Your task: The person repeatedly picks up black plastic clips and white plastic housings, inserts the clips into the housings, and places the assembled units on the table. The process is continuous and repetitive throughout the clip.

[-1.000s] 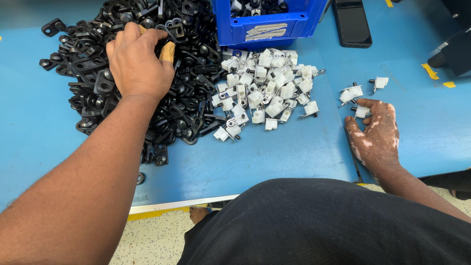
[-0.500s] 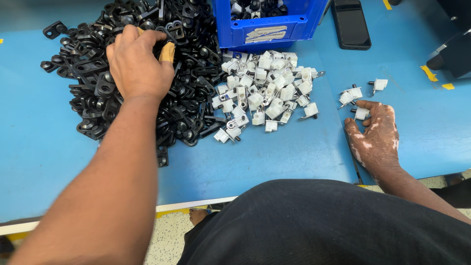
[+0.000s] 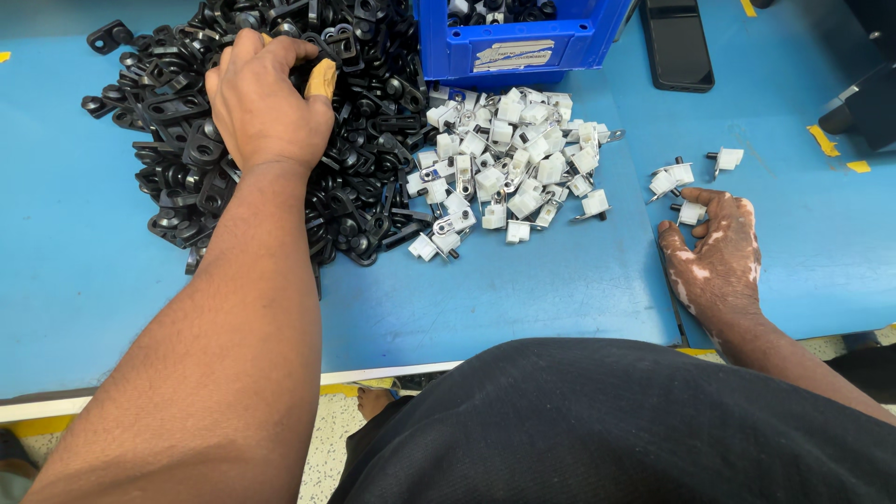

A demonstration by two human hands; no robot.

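Note:
My left hand (image 3: 266,103) reaches far forward and lies on top of a big heap of black plastic brackets (image 3: 187,159), fingers curled down into the pieces and closed around some of them. A tan bandage wraps its thumb. My right hand (image 3: 719,257) rests palm down on the blue table (image 3: 523,289) at the right, fingers loosely apart. Its fingertips touch one of a few loose white clips (image 3: 691,191). A larger pile of white clips with metal pins (image 3: 509,168) lies between the two hands.
A blue plastic bin (image 3: 513,42) stands at the back behind the white pile. A dark phone (image 3: 677,42) lies flat to its right, and a black object (image 3: 868,93) sits at the far right edge. The table's front edge runs just before my body.
My left hand stays dug into the black heap with its fingers curled a little tighter. My right hand has barely shifted beside the loose white clips.

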